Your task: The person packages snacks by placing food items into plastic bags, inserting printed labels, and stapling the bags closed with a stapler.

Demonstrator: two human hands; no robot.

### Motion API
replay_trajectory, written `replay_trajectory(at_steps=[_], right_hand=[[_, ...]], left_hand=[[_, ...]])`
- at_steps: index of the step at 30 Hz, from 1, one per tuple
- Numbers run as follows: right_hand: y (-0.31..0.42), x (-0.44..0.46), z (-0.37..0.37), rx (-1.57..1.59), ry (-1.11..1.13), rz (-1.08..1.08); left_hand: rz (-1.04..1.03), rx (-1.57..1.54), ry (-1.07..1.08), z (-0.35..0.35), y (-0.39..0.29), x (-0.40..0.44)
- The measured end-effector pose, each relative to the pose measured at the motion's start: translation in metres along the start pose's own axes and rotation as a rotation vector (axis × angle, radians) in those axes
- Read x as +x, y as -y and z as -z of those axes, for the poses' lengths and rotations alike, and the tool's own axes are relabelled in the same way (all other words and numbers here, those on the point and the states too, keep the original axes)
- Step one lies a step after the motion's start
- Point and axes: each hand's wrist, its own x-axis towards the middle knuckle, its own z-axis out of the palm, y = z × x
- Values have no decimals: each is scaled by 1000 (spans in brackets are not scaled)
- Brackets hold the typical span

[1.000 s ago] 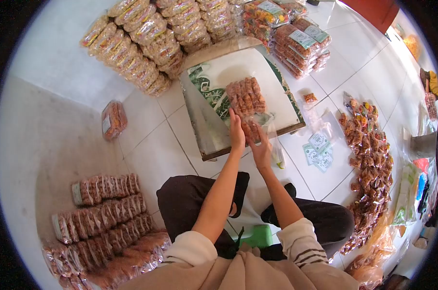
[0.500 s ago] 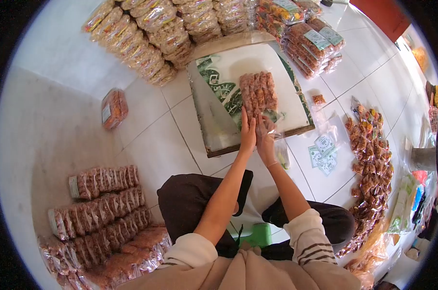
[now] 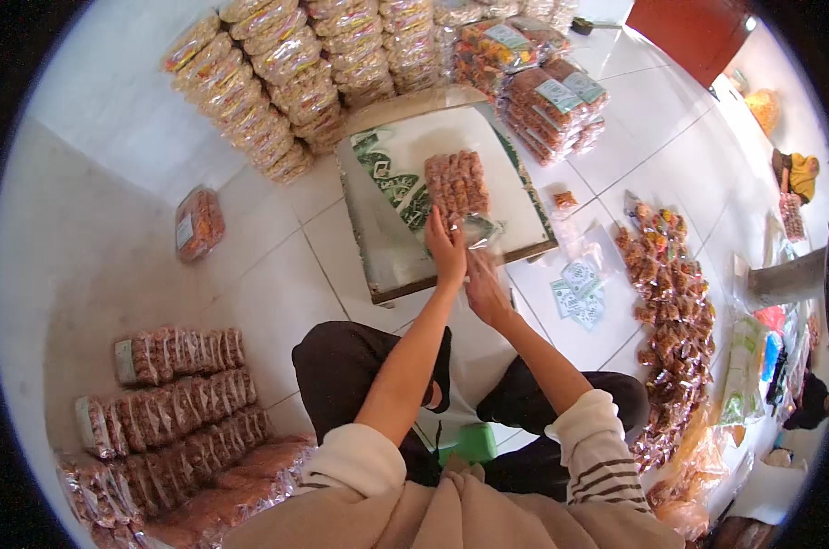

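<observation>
I have two hands, left hand (image 3: 446, 247) and right hand (image 3: 486, 291), at one snack bag (image 3: 457, 183) on one board (image 3: 519, 206); I can't tell either grip.

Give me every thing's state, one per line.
Pack: filled, on the board; sealed or not, can't tell.
Board: lying flat.
Left grip: touching the pack.
Right grip: at the pack's loose plastic.
Labels: loose, overlapping, on the floor.
Pale packs: filled, stacked.
Labelled packs: filled, stacked.
Lone pack: filled, apart from the others.
Small bags: filled, heaped in a strip.
Left packs: filled, lined up.
Sleeves: rolled up.
</observation>
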Motion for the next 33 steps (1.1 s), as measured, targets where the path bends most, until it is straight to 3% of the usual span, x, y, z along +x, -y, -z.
replay_trajectory(at_steps=[2,4,5,7,9,11,12,15,19,22,24,27,28,29,33], right_hand=[[0,-16,21,22,92,23],[2,-27,45,-149,357,-11],[0,-32,56,-234,484,-33],[-10,-41,84,-313,457,40],[-13,-50,122,27,538,-187],[-6,-64,164,-64,411,-247],[-5,-73,185,-61,321,-272],[-8,-112,245,-11,99,-436],[-13,-190,298,32,-407,-495],[-12,-243,320,-68,-533,-663],[-42,-281,312,327,-745,-789],[-93,-335,289,284,-853,-832],[-97,-347,282,181,-846,-1007],[-124,-367,259,303,-962,-910],[-140,-388,211,426,-907,-1260]], left_hand=[[11,37,17,5,-4,5],[93,289,13,2,-7,4],[75,270,14,5,-20,6],[221,533,-2,8,-49,8],[164,459,-39,0,-77,4],[-251,207,-25,-20,-115,-9],[-357,197,-44,-32,-136,-20],[-497,-84,192,-58,-192,-53],[-502,-230,535,-88,-254,-112],[-539,-300,746,-94,-284,-143],[-591,-420,989,-113,-278,-154],[-650,-241,1063,-143,-252,-181],[-596,-220,1161,-151,-245,-190],[-592,-213,1190,-161,-238,-199],[-485,-151,1428,-210,-189,-243]])
